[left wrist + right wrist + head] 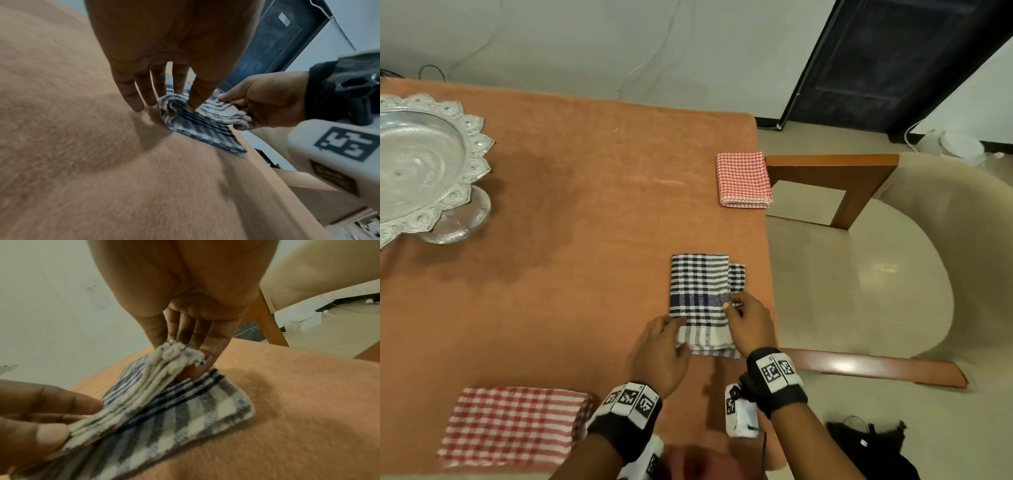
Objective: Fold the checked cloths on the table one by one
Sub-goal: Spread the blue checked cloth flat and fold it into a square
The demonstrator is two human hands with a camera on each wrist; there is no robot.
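On the broad orange felt-covered surface (pixel 585 212), near its right edge, lies the blue-and-white checked cotton cloth (pixel 700 287), already narrowed to a strip and now being doubled lengthwise. Well beyond it, at the same edge, sits a small red-and-white checked cloth (pixel 743 180) folded into a neat square; a larger red-and-white checked cloth (pixel 517 426) lies at the near left, and an ornate silver pedestal bowl (pixel 424 164) stands far left.

To do this fold well, I judge both corners of the near end should travel together and land square on the far edge, then be pressed flat; the strip's right layer already juts out unevenly, so aligning before creasing matters.

The left hand (pixel 662 353) pinches the near left corner, thumb on top. The right hand (pixel 750 325) pinches the right corner's stacked layers.

Only the right wrist view shows the layered edges (pixel 164 369) fanned and lifted off the lower ply; the left wrist view shows the left fingers (pixel 131 97) spread, tips down near the felt.
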